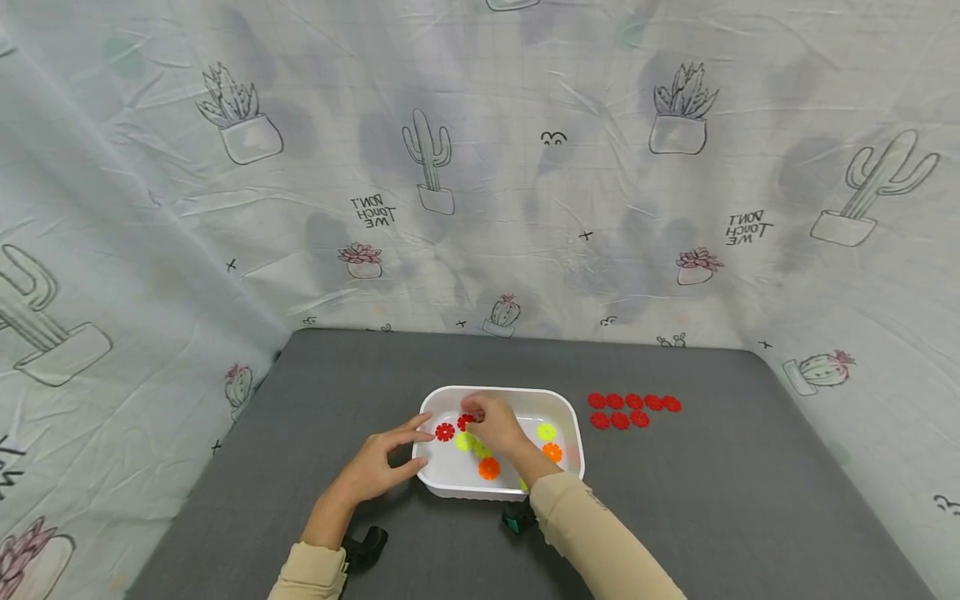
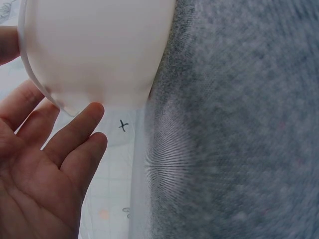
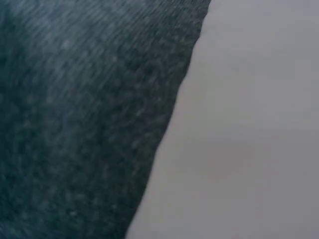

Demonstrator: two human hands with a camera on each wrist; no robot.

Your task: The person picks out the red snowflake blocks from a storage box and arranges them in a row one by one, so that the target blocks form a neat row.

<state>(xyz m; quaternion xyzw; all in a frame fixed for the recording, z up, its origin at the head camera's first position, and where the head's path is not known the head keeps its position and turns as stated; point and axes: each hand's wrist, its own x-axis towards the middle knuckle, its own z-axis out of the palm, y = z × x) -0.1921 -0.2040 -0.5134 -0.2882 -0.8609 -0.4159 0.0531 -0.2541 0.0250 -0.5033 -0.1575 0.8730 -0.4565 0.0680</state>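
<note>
A white plastic tray (image 1: 525, 487) sits on the table with a few notched plastic discs in it. Two are red, the rest yellow-green and orange. My left hand (image 1: 378, 464) is at the tray's left end, its fingers fairly straight and touching the rim. In the left wrist view, two fingertips of the left hand (image 2: 50, 149) lie along the tray's outer wall (image 2: 99, 55). My right hand (image 1: 495, 425) reaches into the tray and pinches a red snowflake disc (image 1: 465, 422), partly covered by the fingers. Another red disc (image 1: 445, 432) lies just left of it.
Several red discs (image 1: 634, 402) lie in two rows on the grey table (image 1: 690, 492), right of the tray. Inside the tray are orange discs (image 1: 489, 468) and a yellow-green disc (image 1: 547, 432). A cactus-print cloth (image 1: 480, 167) hangs behind the table.
</note>
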